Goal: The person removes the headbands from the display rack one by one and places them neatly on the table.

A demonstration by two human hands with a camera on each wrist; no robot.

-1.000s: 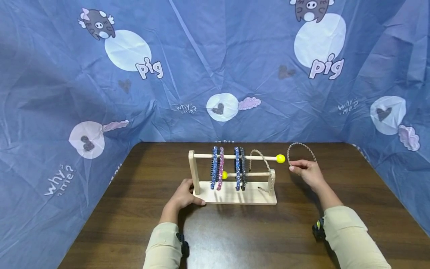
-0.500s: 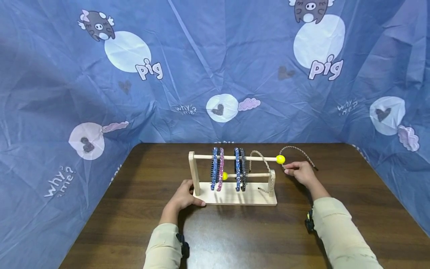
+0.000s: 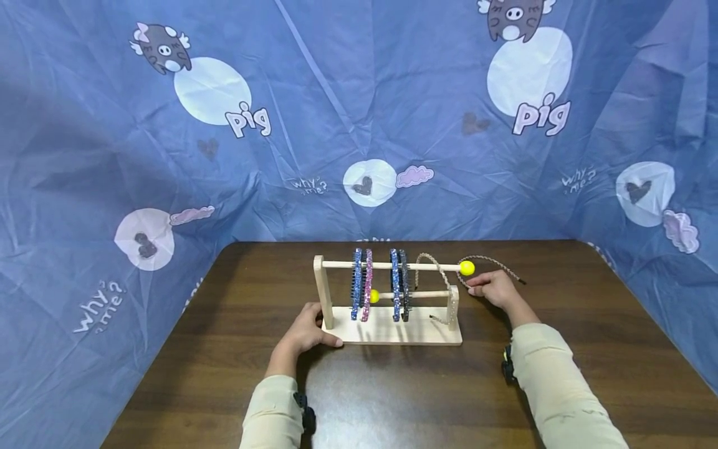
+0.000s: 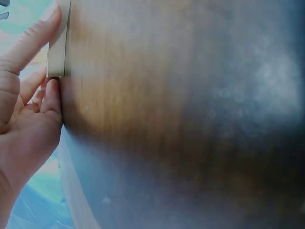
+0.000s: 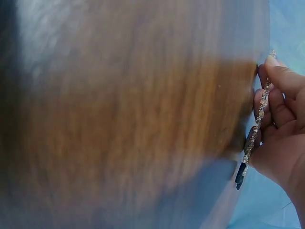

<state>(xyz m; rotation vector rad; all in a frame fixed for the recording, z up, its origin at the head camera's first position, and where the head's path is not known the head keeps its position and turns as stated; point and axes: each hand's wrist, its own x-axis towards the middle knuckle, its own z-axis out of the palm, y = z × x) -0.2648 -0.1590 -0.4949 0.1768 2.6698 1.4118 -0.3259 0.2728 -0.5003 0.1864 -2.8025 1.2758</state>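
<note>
A wooden headband stand (image 3: 387, 335) has two rods tipped with yellow balls (image 3: 467, 268). My left hand (image 3: 305, 329) holds the left end of its base, thumb along the front edge; the left wrist view shows the fingers at the corner. In my right hand (image 3: 495, 290), thumb and fingers pinch a thin beaded headband (image 5: 259, 114) near one end. Its curve overlaps the end of the upper rod in the head view, dark tip pointing right. On the upper rod hang two blue glitter headbands (image 3: 356, 284), a pink one (image 3: 367, 287) and a black one (image 3: 405, 299).
Another beaded headband (image 3: 443, 271) hangs at the right upright, by the lower rod. The stand sits on a brown wooden table (image 3: 392, 386). A blue printed cloth (image 3: 314, 125) rises behind the table and along both sides.
My right hand has moved left with the beaded headband, from right of the upper rod's ball to its end, and the headband has tilted over. The left hand stays on the base.
</note>
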